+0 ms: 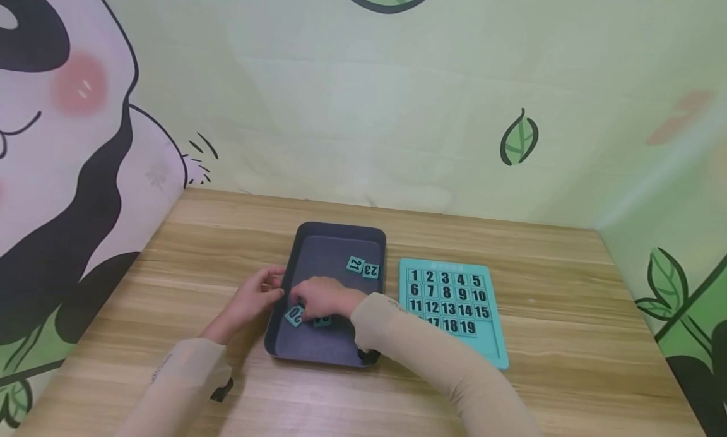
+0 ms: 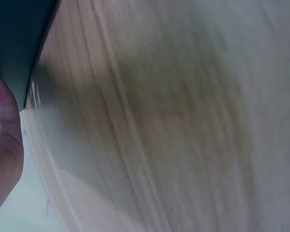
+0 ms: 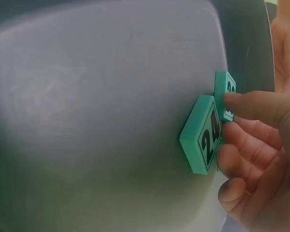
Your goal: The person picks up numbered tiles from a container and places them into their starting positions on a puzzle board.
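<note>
A dark tray (image 1: 335, 352) lies on the wooden table with loose teal number tiles in it. My right hand (image 1: 325, 296) reaches into it, fingers curled, and thumb and fingertips pinch the edge of the number 20 tile (image 1: 294, 315). Close by its fingers is the number 24 tile (image 3: 203, 137), partly covered in the head view. My left hand (image 1: 258, 298) touches the tray's left wall from outside; in the left wrist view its thumb (image 2: 5, 106) lies against that wall. Farther up the tray are the 21 tile (image 1: 355, 264) and the 23 tile (image 1: 370, 271).
Right of the tray lies a teal number board (image 1: 496, 336) with rows of tiles up to 19. My right sleeve (image 1: 431, 348) covers its lower left corner. A printed backdrop (image 1: 341, 140) stands behind the table (image 1: 568, 298).
</note>
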`<action>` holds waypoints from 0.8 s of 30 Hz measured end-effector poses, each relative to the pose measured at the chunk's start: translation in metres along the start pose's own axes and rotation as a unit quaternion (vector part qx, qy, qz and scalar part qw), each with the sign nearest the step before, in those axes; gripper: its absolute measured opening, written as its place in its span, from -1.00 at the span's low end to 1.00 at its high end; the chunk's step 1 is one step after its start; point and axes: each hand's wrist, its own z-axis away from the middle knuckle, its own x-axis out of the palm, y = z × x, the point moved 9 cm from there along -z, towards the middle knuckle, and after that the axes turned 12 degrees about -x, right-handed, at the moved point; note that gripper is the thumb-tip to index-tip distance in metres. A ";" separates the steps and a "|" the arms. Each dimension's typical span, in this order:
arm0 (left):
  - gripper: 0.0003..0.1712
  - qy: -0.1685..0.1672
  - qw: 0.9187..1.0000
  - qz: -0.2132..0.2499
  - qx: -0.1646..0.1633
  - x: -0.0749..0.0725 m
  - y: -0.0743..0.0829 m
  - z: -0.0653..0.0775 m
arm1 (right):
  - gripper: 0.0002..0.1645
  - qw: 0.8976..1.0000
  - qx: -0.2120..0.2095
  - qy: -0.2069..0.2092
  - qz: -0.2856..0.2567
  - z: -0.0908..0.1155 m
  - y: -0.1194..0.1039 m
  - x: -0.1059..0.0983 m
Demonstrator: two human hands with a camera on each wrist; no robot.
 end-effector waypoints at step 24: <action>-0.51 0.002 1.000 -0.010 -0.001 -0.001 0.003 0.001 | -0.44 0.997 -0.041 -0.034 0.055 0.009 -0.016 0.008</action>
